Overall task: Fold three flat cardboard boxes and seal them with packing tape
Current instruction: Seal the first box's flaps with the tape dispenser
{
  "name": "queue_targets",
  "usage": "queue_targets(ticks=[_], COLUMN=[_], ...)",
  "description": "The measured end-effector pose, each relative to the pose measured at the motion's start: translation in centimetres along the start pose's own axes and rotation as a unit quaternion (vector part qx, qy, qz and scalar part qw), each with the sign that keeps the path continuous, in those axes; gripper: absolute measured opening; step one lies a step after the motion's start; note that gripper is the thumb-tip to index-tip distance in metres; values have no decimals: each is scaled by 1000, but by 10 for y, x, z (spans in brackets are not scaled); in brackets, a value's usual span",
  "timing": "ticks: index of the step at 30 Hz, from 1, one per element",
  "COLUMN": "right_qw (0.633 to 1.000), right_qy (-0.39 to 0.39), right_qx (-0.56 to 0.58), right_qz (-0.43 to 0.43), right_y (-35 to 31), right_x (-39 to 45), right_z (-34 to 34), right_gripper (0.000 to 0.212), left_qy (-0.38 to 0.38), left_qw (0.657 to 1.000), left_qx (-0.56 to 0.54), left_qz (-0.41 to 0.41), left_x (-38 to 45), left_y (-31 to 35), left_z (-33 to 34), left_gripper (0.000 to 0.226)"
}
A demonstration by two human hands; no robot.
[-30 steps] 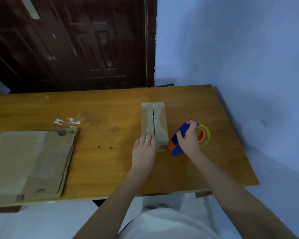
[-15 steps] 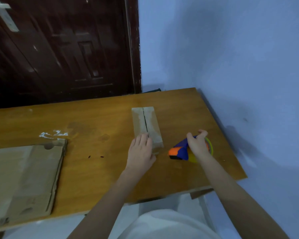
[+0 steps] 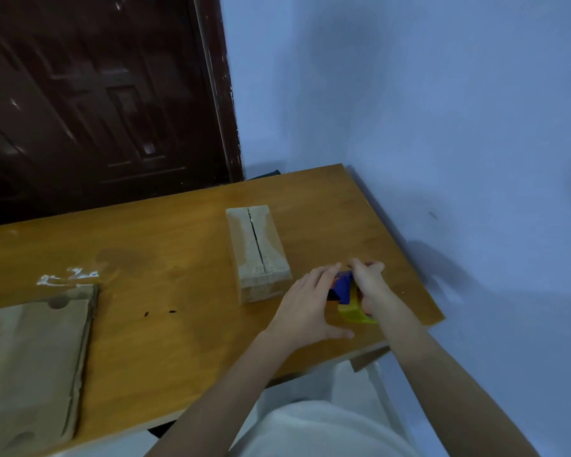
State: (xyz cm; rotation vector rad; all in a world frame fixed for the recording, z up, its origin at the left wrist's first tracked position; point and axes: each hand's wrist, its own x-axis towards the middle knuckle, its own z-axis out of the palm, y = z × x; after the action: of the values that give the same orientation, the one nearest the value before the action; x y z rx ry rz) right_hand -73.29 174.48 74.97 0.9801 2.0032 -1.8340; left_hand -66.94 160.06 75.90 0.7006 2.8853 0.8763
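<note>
A small folded cardboard box [image 3: 257, 250] stands on the wooden table [image 3: 165, 341], its top flaps meeting at a centre seam. Just right of it is a blue, orange and yellow tape dispenser [image 3: 348, 296]. My right hand [image 3: 371, 286] grips the dispenser from the right side. My left hand [image 3: 310, 306] reaches to the dispenser's left side with fingers stretched out, its fingertips at the blue part. A stack of flat cardboard boxes [image 3: 30, 357] lies at the table's left front.
A dark wooden door [image 3: 96, 94] is behind the table and a blue wall [image 3: 426, 110] runs along its right edge. White marks [image 3: 66, 277] and small dark specks [image 3: 159, 313] sit on the tabletop.
My left hand left the folded box and moved right to the tape dispenser. My right hand pulled the dispenser a little nearer. The view swung to the right.
</note>
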Motion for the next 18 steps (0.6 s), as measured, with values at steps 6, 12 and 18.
queue_targets(ticks=[6,12,18], right_qw=[994,993,988], right_qy=[19,-2,-50], right_qx=[72,70,98], right_qz=[74,92,112], right_y=[-6,-7,-4], right_x=[5,5,1], right_z=[-10,-9,-12], right_gripper=[50,43,28], left_qy=[34,119,149], left_qw=[975,968,960], left_qx=[-140,-159,-196], left_qz=[-171,-150,-136], left_x=[-7,1,6], left_y=[-8,1,2], left_z=[14,17,10], left_gripper=[103,74,48])
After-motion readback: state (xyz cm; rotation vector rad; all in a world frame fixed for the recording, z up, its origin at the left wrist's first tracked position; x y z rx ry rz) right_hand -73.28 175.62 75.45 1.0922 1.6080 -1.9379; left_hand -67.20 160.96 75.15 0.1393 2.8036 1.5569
